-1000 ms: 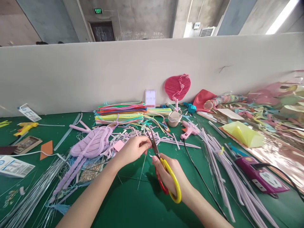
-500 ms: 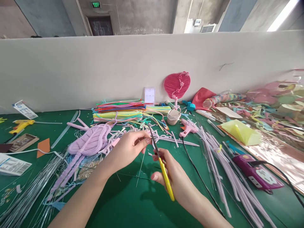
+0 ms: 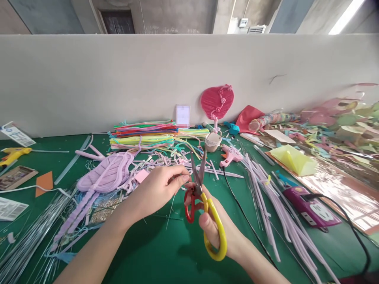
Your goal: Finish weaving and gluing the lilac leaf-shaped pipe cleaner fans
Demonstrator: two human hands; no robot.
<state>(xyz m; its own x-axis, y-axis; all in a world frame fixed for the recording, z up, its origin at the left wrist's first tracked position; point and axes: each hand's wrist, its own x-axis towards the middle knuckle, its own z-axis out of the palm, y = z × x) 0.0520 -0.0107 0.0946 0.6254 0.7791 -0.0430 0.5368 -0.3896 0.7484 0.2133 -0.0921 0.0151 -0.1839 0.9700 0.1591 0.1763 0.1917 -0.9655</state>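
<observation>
My right hand [image 3: 217, 221] grips scissors [image 3: 199, 179] with one yellow and one red handle loop. Their blades stand apart in a V and point away from me. Just left of the blades, my left hand [image 3: 166, 183] pinches thumb and forefinger together; whatever sits between those fingertips is too small to make out. Beyond both hands lie many short lilac pipe cleaner pieces [image 3: 180, 157]. Past my left wrist rests a fan-shaped lilac pipe cleaner piece [image 3: 105, 173] with a long twisted handle.
Bundled coloured pipe cleaners [image 3: 142, 136] lie by the white partition [image 3: 118, 79]. A pink glue gun [image 3: 230, 156], long lilac pipe cleaners [image 3: 278, 197] and a purple power strip [image 3: 310, 207] are to the right. At left are thin wires [image 3: 35, 240] and a yellow glue gun [image 3: 14, 155].
The scissors have turned from edge-on to flat toward me, showing their parted blades and both handle loops. My left hand keeps its pinch. The view has shifted slightly.
</observation>
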